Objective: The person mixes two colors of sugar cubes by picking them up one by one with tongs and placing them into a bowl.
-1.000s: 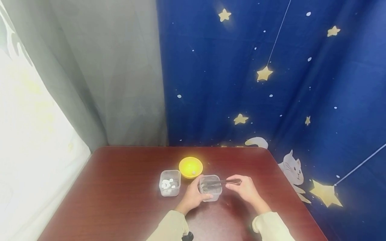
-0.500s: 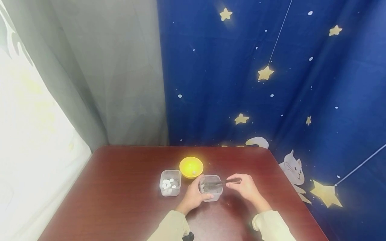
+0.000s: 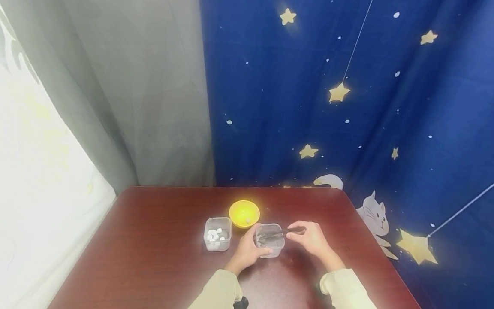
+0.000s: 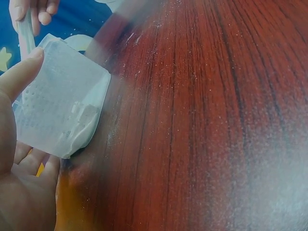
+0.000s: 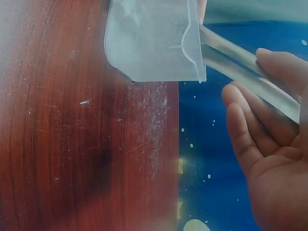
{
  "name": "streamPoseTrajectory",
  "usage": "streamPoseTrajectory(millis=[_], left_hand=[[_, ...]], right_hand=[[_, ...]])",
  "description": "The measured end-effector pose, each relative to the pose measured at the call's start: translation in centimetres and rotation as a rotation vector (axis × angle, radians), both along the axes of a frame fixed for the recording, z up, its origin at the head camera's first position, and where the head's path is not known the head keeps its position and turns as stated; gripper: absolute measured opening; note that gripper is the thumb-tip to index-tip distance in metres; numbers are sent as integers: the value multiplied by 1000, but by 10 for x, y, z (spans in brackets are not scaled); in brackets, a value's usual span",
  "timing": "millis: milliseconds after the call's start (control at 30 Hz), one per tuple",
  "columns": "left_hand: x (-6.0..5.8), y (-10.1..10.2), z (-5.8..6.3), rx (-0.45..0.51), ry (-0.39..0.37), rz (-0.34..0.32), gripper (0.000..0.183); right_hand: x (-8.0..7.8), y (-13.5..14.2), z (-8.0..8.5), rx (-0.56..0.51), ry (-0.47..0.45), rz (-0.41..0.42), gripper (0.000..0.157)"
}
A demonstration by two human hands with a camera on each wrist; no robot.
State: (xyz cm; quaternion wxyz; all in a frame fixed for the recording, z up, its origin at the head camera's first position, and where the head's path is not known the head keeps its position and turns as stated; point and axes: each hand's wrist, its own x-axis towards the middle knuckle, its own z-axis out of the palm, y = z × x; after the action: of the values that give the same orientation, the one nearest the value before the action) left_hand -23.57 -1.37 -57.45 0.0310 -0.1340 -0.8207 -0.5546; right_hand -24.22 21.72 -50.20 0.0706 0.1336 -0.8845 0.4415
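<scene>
My left hand (image 3: 246, 253) grips a clear plastic container (image 3: 275, 251), thumb along its near side and fingers behind it. In the left wrist view this container (image 4: 67, 86) leans over, with whitish soft matter at its bottom corner. My right hand (image 3: 313, 239) pinches a pair of metal tongs (image 3: 294, 230) between thumb and fingers. The tongs reach leftward over the rim, their tips inside the container among pale bits. In the right wrist view the two arms of the tongs (image 5: 255, 85) lie slightly apart, and the container wall hides their far ends.
A second clear container (image 3: 218, 248) with several white pieces (image 3: 213, 235) stands to the left. Behind both is a yellow bowl (image 3: 233, 216) with a small pale piece (image 3: 248, 220) in it. All stand on a reddish-brown wooden table (image 3: 154, 257), curtains hanging beyond its back edge.
My right hand has shifted slightly left and up with the tongs, which now tilt more steeply into the container. My left hand keeps its grip, and the other container and bowl stay put.
</scene>
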Motion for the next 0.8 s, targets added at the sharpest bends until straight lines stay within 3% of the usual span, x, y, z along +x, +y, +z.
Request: streamPoseTrajectory(millis=[400,800], left_hand=[[-3,-1,-4,-16,5,11,89],[-2,-1,-2,16,1,-8,85]], right_hand=[[-2,-5,-5,-105,-113,33,31],[-2,-2,-3,-77,-76,41,24]])
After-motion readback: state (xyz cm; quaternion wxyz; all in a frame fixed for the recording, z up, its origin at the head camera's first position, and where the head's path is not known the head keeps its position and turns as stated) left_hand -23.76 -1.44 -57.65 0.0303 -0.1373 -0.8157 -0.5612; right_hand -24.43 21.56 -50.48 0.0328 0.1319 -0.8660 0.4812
